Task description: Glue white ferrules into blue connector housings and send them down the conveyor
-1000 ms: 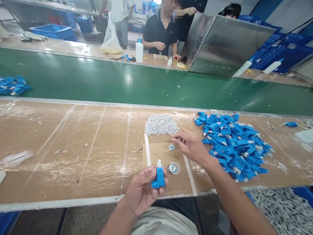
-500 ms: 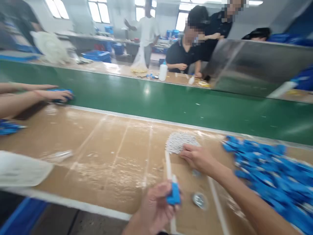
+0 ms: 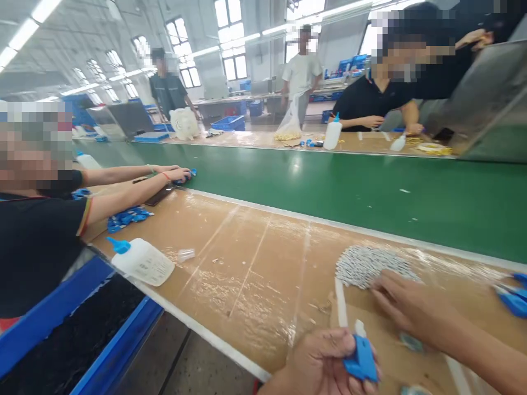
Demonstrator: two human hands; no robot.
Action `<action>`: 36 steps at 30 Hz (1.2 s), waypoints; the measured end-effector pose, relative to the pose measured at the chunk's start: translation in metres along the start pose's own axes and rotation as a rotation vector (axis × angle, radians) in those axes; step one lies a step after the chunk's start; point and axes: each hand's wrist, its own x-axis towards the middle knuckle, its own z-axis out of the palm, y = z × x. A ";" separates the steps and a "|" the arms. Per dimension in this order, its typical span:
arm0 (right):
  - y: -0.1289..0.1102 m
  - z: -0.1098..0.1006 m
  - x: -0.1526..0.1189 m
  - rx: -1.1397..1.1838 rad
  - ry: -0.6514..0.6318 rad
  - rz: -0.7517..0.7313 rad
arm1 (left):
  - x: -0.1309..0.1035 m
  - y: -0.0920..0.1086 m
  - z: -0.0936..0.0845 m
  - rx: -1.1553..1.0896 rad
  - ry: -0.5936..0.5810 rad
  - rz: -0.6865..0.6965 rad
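My left hand (image 3: 323, 356), near the table's front edge, is closed around a blue plastic part (image 3: 362, 359) with a short white piece sticking up from its top. At the edge of a pile of small grey-white pieces (image 3: 360, 266) is my right hand (image 3: 405, 304), its fingers bent together and touching the pieces. Whatever the fingertips hold is hidden. A small round clear item (image 3: 411, 341) lies partly under my right wrist, and another round item (image 3: 415, 390) is cut off by the bottom edge.
More blue parts (image 3: 514, 296) lie at the right. A green conveyor belt (image 3: 263, 170) runs behind the tabletop (image 3: 255, 269). At the left are a white bottle with a blue cap (image 3: 144, 262), a clear cup (image 3: 186, 254) and a co-worker's arms (image 3: 127, 189). Others stand or sit across the belt.
The view has swung left and up, so the co-worker and bottle at the left show more fully. My left hand still grips the blue part; my right hand stays at the pile.
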 end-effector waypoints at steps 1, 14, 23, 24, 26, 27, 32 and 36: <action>-0.009 -0.010 -0.003 0.160 -0.054 0.110 | -0.002 0.001 0.008 0.009 0.025 0.037; -0.112 -0.052 -0.052 1.433 0.212 0.681 | 0.008 0.001 0.072 0.317 -0.066 0.201; -0.119 -0.055 -0.059 1.290 0.221 0.653 | 0.003 -0.003 0.077 0.366 -0.034 0.191; -0.119 -0.055 -0.060 1.236 0.219 0.629 | 0.003 -0.003 0.077 0.363 -0.016 0.176; -0.118 -0.058 -0.063 1.042 0.241 0.530 | 0.003 -0.001 0.077 0.332 0.021 0.115; -0.116 -0.061 -0.064 0.909 0.258 0.453 | 0.002 0.000 0.077 0.306 0.041 0.072; -0.109 -0.074 -0.067 0.408 0.235 0.033 | 0.002 0.006 0.080 0.228 0.116 -0.133; -0.107 -0.079 -0.066 0.309 0.167 -0.070 | 0.002 0.007 0.080 0.210 0.101 -0.172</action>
